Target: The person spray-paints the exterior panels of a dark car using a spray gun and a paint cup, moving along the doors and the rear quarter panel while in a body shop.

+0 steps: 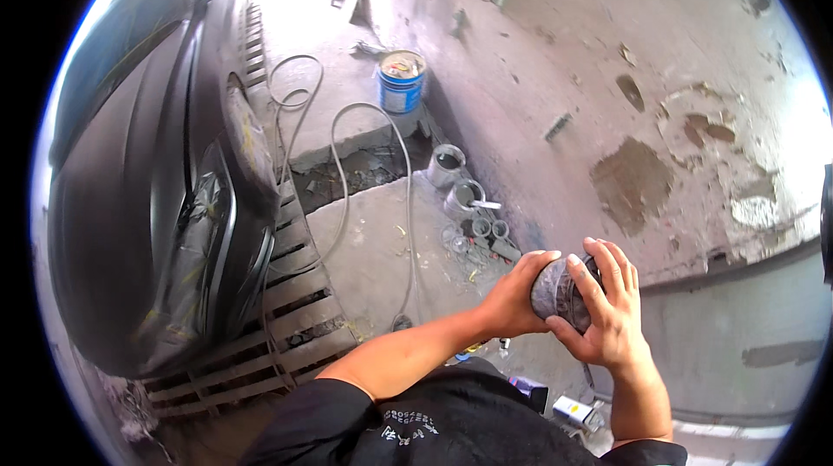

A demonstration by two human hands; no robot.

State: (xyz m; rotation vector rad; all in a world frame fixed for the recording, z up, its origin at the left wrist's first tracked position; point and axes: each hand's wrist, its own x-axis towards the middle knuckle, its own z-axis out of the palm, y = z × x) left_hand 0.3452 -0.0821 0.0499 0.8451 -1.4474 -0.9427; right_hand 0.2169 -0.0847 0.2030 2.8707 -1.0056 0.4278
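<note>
Black cloth of the person's shirt (451,414) lay nearest the camera, and beyond it both bare hands were closed around one grey, smeared round container (554,294). It was held clear of the floor (373,249), near the foot of the stained wall (555,145); the left hand (514,299) cupped its near left side, while the right hand (613,320) spread its fingers over the far edge, thumb pressed against the front. Judging by that grip, the picking up was done and the setting down was not; whether the container was open or lidded, full or empty, could not be told. Two larger tins (446,166) (465,197) stood uncovered by the wall, one with a pale stick leaning in it, and small cups (481,227) sat just beside them, none of them touched by either hand. A blue pail (401,88) stood farther off. On the left, the dark car (130,197) bore wrinkled sheeting near its front, so some covering seemed already in place, while the hose (345,184) lay loose, unheld.
</note>
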